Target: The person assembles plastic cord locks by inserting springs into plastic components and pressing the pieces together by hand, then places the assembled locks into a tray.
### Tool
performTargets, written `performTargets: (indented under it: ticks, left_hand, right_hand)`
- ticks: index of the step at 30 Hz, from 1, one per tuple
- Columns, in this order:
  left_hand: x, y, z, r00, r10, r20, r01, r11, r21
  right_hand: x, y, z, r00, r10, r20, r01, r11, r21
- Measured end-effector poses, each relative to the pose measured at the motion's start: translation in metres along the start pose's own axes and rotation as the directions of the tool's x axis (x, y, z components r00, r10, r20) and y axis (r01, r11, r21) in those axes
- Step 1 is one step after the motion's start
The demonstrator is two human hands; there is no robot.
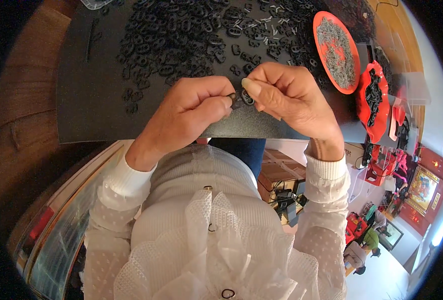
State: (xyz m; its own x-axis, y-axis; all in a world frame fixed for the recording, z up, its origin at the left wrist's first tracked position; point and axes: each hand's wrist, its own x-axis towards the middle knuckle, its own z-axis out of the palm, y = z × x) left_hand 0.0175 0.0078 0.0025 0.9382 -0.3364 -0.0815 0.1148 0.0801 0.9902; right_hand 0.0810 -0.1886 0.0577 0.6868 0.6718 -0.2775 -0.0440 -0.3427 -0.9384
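Over the front part of the black table, my two hands almost meet. My left hand (194,107) is closed, pinching a small dark part (232,98) between thumb and forefinger. Just to its right, my right hand (289,95) is closed in a pinch at a small black plastic part with holes (247,97). Whether a tinier piece sits between the right fingertips cannot be made out. Beyond the hands spreads a pile of similar black plastic parts (171,35), many with holes. Short silver pieces (266,25) lie scattered among those at the far right.
A red plate (352,90) full of small silver pieces lies at the right. Beside it, a red scalloped dish (366,120) holds black parts. A cardboard box (279,167) stands below the table's front edge. Other people (369,245) sit in the background, lower right.
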Motion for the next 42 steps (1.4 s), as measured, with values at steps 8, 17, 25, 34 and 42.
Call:
performTargets:
  ticks: [8, 17, 25, 34, 42]
  left_hand:
    - [0.001, -0.003, 0.001, 0.999, 0.042, -0.006, -0.042, 0.999, -0.026]
    - [0.001, -0.002, -0.001, 1.0, 0.02, 0.015, -0.02, 0.999, -0.036]
    - [0.0, -0.002, -0.002, 0.999, -0.029, 0.023, 0.03, 0.998, -0.046]
    - [0.002, 0.007, -0.004, 0.998, -0.058, -0.001, 0.057, 0.988, -0.145]
    - [0.005, 0.006, -0.004, 0.994, -0.092, -0.056, 0.079, 0.976, -0.202]
  right_hand:
    - [0.002, 0.004, 0.004, 1.0, -0.012, 0.007, 0.012, 1.0, 0.012]
    - [0.001, 0.002, 0.007, 0.997, 0.076, 0.0, -0.076, 0.987, 0.141]
    - [0.002, 0.006, 0.012, 0.978, -0.194, -0.08, 0.174, 0.964, -0.203]
    - [0.002, 0.007, 0.02, 0.898, -0.375, -0.229, 0.234, 0.849, -0.473]
    - [0.001, 0.008, 0.023, 0.838, -0.545, 0.0, 0.345, 0.53, -0.775]
